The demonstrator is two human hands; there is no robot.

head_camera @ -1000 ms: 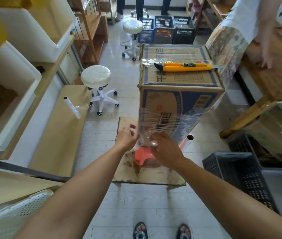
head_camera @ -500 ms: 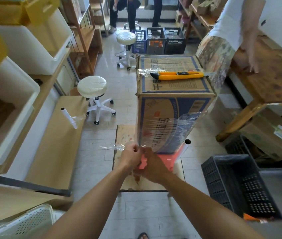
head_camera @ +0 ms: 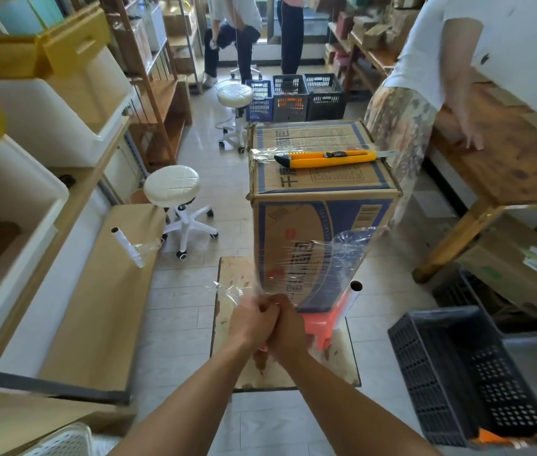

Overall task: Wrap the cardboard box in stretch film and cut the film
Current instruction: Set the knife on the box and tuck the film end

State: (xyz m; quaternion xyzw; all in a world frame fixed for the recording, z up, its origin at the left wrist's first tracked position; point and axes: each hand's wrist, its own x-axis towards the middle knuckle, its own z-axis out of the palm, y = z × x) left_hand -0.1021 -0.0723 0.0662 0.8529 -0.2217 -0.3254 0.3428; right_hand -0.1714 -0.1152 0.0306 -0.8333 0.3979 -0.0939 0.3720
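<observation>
Since a second ago, my left hand [head_camera: 250, 320] and right hand [head_camera: 288, 329] have closed together just before the box [head_camera: 323, 222]. Both are fisted, knuckles touching, forearms converging, gripping gathered film [head_camera: 326, 264] stretched over the box's lower front. The box stands on a stool [head_camera: 321, 327], with the knife [head_camera: 326, 158] on top.

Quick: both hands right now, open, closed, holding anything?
Left hand: closed, gripping the bunched stretch film at the cardboard box lower front.
Right hand: closed on the same film, pressed against the other hand.
</observation>
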